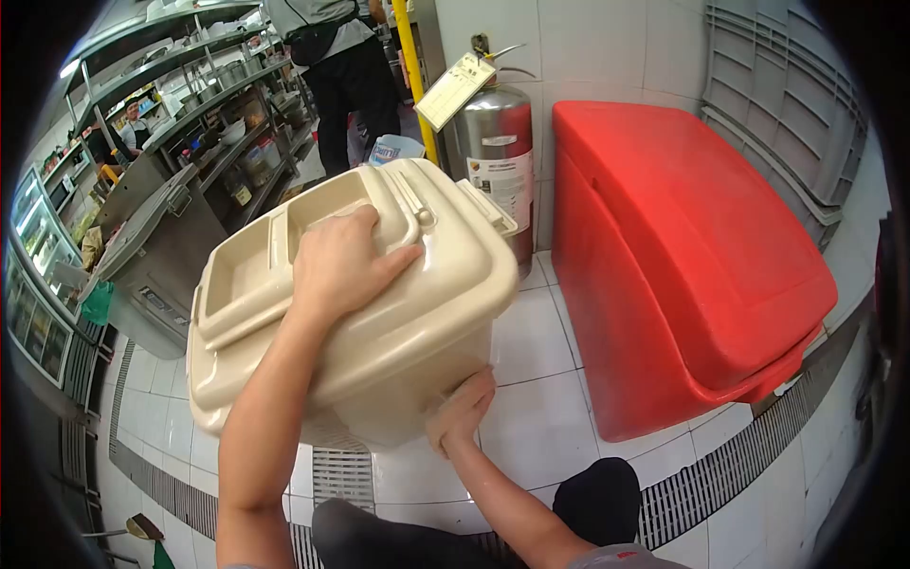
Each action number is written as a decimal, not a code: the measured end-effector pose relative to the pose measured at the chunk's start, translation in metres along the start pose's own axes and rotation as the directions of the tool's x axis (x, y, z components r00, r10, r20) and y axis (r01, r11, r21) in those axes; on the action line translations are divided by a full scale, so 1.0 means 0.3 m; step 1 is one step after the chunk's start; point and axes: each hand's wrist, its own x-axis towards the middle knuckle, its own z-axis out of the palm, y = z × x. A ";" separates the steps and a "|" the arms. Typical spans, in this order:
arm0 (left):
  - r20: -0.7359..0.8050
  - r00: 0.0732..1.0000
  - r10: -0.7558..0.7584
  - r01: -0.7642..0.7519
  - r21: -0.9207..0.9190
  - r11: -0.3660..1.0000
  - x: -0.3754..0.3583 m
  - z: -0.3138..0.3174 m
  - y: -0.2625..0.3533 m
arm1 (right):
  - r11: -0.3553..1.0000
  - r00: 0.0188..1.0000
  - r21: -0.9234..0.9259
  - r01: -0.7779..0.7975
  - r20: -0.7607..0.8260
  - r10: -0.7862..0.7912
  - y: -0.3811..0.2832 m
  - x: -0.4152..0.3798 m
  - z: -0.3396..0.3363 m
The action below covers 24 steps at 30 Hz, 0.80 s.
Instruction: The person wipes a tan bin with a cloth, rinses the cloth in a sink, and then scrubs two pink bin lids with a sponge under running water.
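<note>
A beige plastic bin point(408, 370) with a recessed lid point(455, 256) stands in front of my knees, tilted in my view. My left hand point(346, 256) rests on top of the lid. Its fingers curl over the edge of a recess and the thumb is spread toward the right. Low on the bin's near side, my right hand point(462, 408) is pressed close to the wall, slightly blurred. Its fingers look bent around something pale that I cannot make out. The bin's far side and base are mostly hidden.
A large red bin point(654, 266) stands at the right. Behind the beige bin are a fire extinguisher point(498, 142) and a yellow pole point(414, 76). A grey bin point(142, 256) and metal shelving stand left. Drain grates point(730, 474) cross the tiled floor. A person point(346, 95) stands beyond.
</note>
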 end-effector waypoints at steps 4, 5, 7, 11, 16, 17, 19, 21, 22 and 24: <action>-0.020 0.996 0.093 -0.091 0.059 0.994 0.030 0.038 0.054 | 0.863 0.940 -0.372 0.342 0.136 -0.314 -0.138 0.032 0.076; -0.040 0.991 0.125 -0.123 0.045 0.991 0.044 0.048 0.061 | 0.835 0.930 -0.411 0.367 0.153 -0.334 -0.164 0.053 0.087; -0.074 0.984 0.162 -0.162 0.011 0.987 0.073 0.081 0.105 | 0.893 0.932 -0.266 0.362 0.127 -0.340 -0.179 0.101 0.099; -0.117 0.972 0.202 -0.210 -0.062 0.976 0.152 0.145 0.195 | 0.948 0.960 -0.147 0.281 0.040 -0.278 -0.254 0.243 0.065; -0.178 0.935 0.307 -0.323 -0.071 0.944 0.262 0.212 0.271 | 0.974 0.973 0.053 0.219 0.062 -0.222 -0.383 0.318 0.130; -0.147 0.930 0.338 -0.347 -0.041 0.937 0.276 0.217 0.281 | 0.974 0.971 0.074 0.214 0.094 -0.220 -0.383 0.344 0.114; -0.143 0.928 0.345 -0.352 -0.027 0.935 0.306 0.222 0.295 | 0.977 0.976 0.182 0.114 0.163 -0.144 -0.394 0.414 0.086; -0.128 0.925 0.358 -0.363 -0.010 0.932 0.326 0.234 0.299 | 0.958 0.971 0.287 0.004 0.228 -0.072 -0.389 0.490 0.054; -0.124 0.932 0.340 -0.345 -0.018 0.939 0.339 0.243 0.289 | 0.981 0.958 0.193 0.006 0.280 -0.061 -0.392 0.504 0.056; -0.101 0.943 0.317 -0.321 -0.033 0.946 0.366 0.245 0.285 | 0.996 0.949 0.090 0.006 0.313 -0.034 -0.415 0.483 0.075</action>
